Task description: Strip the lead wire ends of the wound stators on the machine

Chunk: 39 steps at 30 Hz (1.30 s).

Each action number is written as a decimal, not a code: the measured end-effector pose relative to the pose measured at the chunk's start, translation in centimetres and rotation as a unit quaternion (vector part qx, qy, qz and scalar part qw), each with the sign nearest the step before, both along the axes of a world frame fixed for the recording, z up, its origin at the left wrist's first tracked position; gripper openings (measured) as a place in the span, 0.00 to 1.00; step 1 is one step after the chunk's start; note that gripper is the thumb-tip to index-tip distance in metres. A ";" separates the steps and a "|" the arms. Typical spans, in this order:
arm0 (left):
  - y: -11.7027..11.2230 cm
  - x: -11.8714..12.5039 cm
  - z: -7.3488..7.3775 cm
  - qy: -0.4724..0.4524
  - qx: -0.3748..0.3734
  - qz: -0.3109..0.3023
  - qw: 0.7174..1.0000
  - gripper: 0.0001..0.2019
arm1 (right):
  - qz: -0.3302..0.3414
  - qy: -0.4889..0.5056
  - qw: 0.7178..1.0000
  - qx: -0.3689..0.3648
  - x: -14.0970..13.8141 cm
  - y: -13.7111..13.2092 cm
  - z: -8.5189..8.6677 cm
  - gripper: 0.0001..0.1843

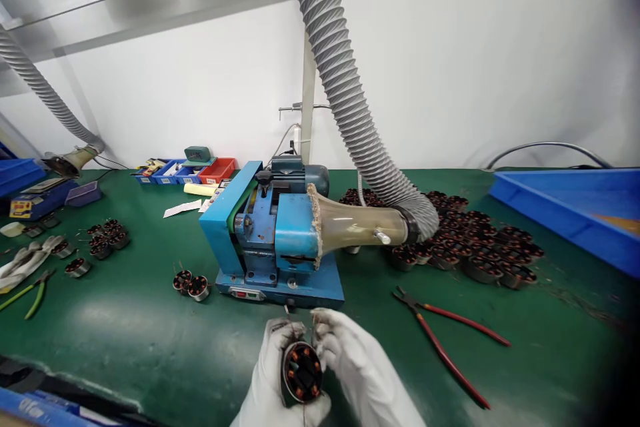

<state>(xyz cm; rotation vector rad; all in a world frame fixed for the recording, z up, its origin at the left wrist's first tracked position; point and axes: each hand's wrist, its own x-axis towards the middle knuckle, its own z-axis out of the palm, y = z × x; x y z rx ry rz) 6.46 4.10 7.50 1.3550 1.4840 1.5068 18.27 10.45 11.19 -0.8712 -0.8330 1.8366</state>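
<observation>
Left hand (267,373), white glove, is closed around a wound motor stator (301,371): fingers wrap the outer rim from the left and below. The copper-coil face tilts up toward the camera, probably so the windings and leads can be seen. Right hand (357,363), also gloved, is curled against the stator's right rim. Its fingertips seem to pinch the thin lead wires (314,321) that stick up from the top edge; the exact grip is hard to read. Both hands hold the stator off the tabletop (125,327), low and central, close to the body.

Just ahead of the hands is a blue benchtop machine (273,240), its front facing them and so within easy reach. A translucent suction hood (350,223) on a ribbed grey hose (345,100) butts against the machine's right side, likely to draw off dust.

Right of the right hand, red-handled pliers (445,340) lie flat on the tabletop with the jaws pointing back toward the machine. Farther ahead on the right is a loose heap of stators (470,240), and beyond it a blue tray (575,207).

Ahead-left of the left hand, two stators (191,283) sit beside the machine base. Far left there are more scattered stators (105,240) and green-handled pliers (30,293).
</observation>
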 end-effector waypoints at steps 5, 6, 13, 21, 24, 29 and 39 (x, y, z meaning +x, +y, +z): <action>0.0 0.7 0.0 0.039 0.017 -0.003 0.999 0.26 | -0.003 -0.101 0.986 0.131 -1.5 -0.2 0.0 0.13; -0.1 0.9 -0.1 0.049 0.025 0.007 0.998 0.25 | -0.009 -0.086 0.990 0.113 -1.6 0.1 0.2 0.12; -0.4 0.9 -1.0 0.051 0.020 0.097 0.994 0.23 | -0.160 0.081 0.984 0.009 0.1 2.1 -0.2 0.13; 5.2 0.9 -1.3 -0.032 -0.095 0.161 0.982 0.21 | -0.059 -0.238 0.932 0.267 -3.4 1.2 -2.9 0.14; 7.3 1.1 -0.8 -0.101 -0.101 0.144 0.979 0.21 | -0.073 -0.238 0.932 0.263 -4.2 3.2 -2.9 0.15; 9.0 0.9 -0.5 -0.121 -0.058 0.120 0.984 0.19 | -0.088 -0.248 0.921 0.286 -4.4 5.1 -3.0 0.13; 8.3 1.1 -0.9 -0.129 -0.071 0.116 0.982 0.20 | -0.083 -0.270 0.913 0.294 -3.8 4.1 -3.0 0.13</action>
